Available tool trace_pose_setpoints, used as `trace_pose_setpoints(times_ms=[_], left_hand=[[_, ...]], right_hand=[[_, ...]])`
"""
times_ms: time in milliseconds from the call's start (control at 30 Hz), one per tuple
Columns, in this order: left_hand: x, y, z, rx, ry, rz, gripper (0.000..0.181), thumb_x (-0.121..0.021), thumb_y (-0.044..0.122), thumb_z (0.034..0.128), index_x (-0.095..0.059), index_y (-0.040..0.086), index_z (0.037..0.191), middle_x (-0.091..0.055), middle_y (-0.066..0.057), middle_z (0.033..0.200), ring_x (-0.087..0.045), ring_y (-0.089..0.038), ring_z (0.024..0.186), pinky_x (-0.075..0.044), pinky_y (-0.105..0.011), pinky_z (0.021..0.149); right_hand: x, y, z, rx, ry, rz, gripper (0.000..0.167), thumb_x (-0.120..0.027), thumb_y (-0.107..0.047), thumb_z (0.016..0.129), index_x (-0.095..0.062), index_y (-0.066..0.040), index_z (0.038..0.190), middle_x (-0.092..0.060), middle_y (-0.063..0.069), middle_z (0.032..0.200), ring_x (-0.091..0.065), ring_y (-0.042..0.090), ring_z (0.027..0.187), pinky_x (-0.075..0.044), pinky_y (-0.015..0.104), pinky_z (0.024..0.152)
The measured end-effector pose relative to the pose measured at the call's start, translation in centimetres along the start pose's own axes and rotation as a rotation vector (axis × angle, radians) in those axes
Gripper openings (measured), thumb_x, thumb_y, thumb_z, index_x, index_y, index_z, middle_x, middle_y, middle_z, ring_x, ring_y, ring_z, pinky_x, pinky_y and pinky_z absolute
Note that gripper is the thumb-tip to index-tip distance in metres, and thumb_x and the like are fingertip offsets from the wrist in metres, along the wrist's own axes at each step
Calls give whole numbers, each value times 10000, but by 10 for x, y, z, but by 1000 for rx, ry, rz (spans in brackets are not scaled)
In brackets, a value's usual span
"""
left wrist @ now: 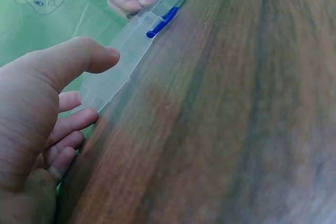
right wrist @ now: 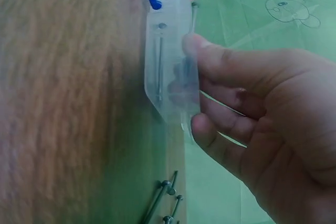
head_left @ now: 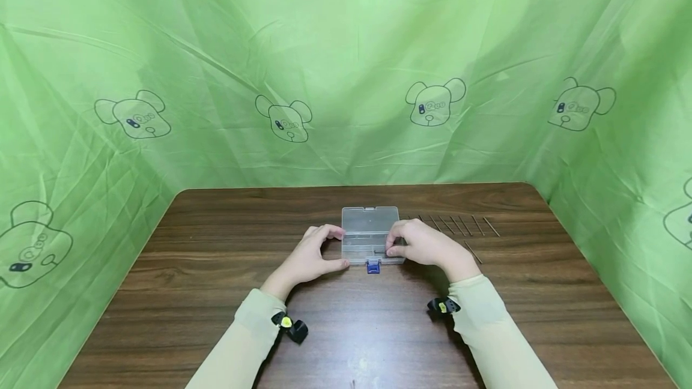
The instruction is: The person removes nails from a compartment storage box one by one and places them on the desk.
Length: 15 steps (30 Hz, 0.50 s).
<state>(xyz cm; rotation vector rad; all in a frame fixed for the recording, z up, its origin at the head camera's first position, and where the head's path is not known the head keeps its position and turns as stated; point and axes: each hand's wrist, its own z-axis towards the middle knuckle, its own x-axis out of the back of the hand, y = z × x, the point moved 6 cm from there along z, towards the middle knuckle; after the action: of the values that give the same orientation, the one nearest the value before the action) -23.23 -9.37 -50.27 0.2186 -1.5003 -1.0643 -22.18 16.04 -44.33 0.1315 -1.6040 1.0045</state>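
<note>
A clear plastic compartment box (head_left: pixel 357 254) lies on the table with its lid (head_left: pixel 370 220) raised at the back and its blue latch (head_left: pixel 373 267) hanging at the front. My left hand (head_left: pixel 313 257) holds the box's left end, thumb by the front corner and fingers toward the back. Over the right compartments, my right hand (head_left: pixel 424 244) pinches a nail (right wrist: pixel 195 18) between thumb and fingers. Another nail (right wrist: pixel 160 61) shows through the box wall, lying inside. The box wall partly hides my right fingertips.
Several loose nails (head_left: pixel 462 225) lie in a row on the wooden table (head_left: pixel 216 293), right of the box and behind my right hand. One nail (head_left: pixel 473 252) lies apart, nearer the front. A green cloth (head_left: pixel 346 155) surrounds the table's back and sides.
</note>
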Motion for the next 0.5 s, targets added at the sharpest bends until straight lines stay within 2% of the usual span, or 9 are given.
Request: trace_pose_setpoints(times_ms=[167,367,500], left_hand=[[0,0,1,-5,2,2,659,-957,371,844,-656,203,1406,-688,93,1325,-512,-235,1307,-450,-461,1114],[0,0,1,-6,-1,0,656,-955,370,846,-655,203,1406,-686,93,1325,-511,-232,1304,-448,-457,1113],[0,0,0,-5,2,-2,655,-956,374,845,-656,210,1403,-684,94,1327,-510,-228,1301,-447,-457,1112]], right_hand=[[9,1,-3,-1,24,57,43,-795,-185,1017,-785,-160,983,-740,-75,1029,-705,128,984,-598,424,921],[17,2,-5,-26,43,93,57,-782,-233,1034,-788,-184,1006,-747,-113,1030,-686,77,958,-593,390,898],[22,4,-8,-46,51,117,72,-763,-251,1052,-784,-185,1032,-739,-118,1034,-676,86,963,-587,422,905]])
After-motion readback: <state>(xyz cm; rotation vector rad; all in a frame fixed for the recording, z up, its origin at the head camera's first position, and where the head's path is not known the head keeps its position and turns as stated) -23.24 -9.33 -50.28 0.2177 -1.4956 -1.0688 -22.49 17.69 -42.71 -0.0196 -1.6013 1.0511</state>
